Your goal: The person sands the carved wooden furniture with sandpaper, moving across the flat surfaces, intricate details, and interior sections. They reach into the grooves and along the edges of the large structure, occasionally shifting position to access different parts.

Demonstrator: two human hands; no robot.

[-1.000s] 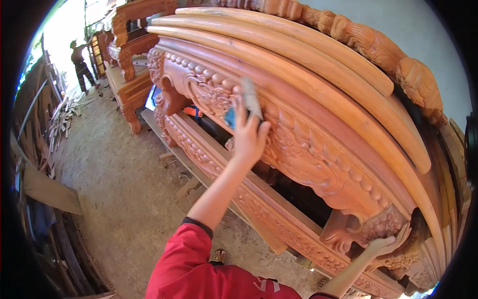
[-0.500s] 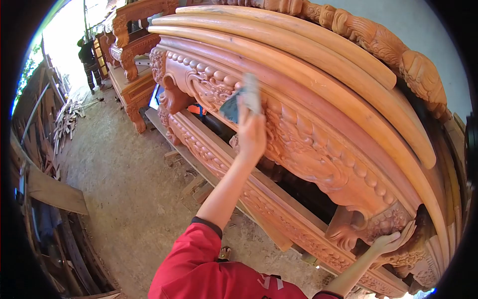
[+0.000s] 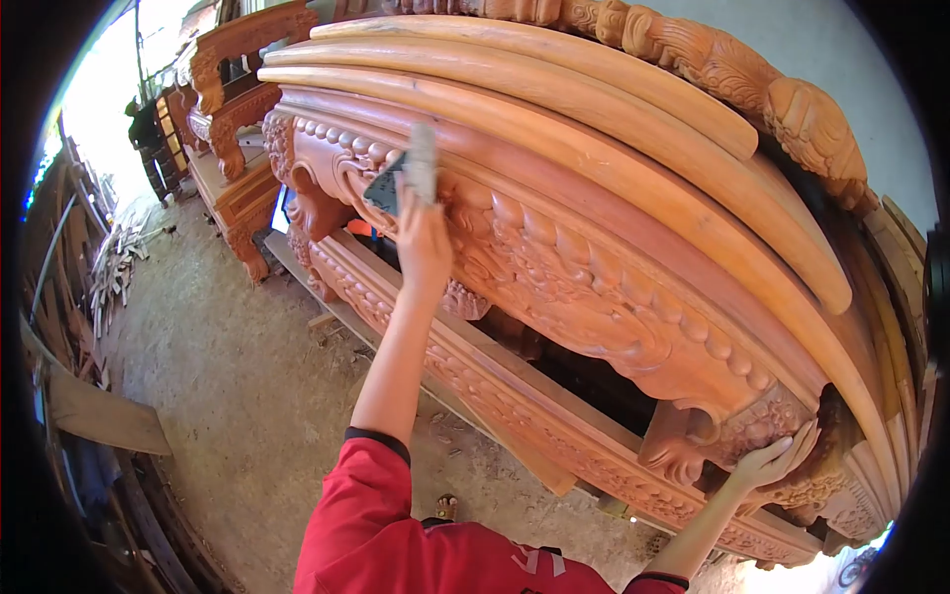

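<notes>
My left hand [image 3: 426,247] is closed on a piece of sandpaper [image 3: 384,188], dark with faint marks; a pale, motion-blurred strip [image 3: 422,163] stands up beside it. It is at the upper carved panel [image 3: 554,267] of a large reddish-brown wooden piece, just below the smooth moulding and over the row of rounded beads. My right hand [image 3: 777,460] rests with fingers stretched out against the carved corner [image 3: 772,426] at the right end, holding nothing.
Several long curved wooden rails [image 3: 594,94] lie along the top. Below runs a lower carved rail [image 3: 475,371], with a dark gap above it. More carved furniture [image 3: 233,178] and a standing person [image 3: 150,148] are at the far left. Wood scraps [image 3: 119,257] lie on the floor.
My left hand has moved left along the carved panel with the sandpaper. My right hand stays at the right corner. The view has shifted slightly.
</notes>
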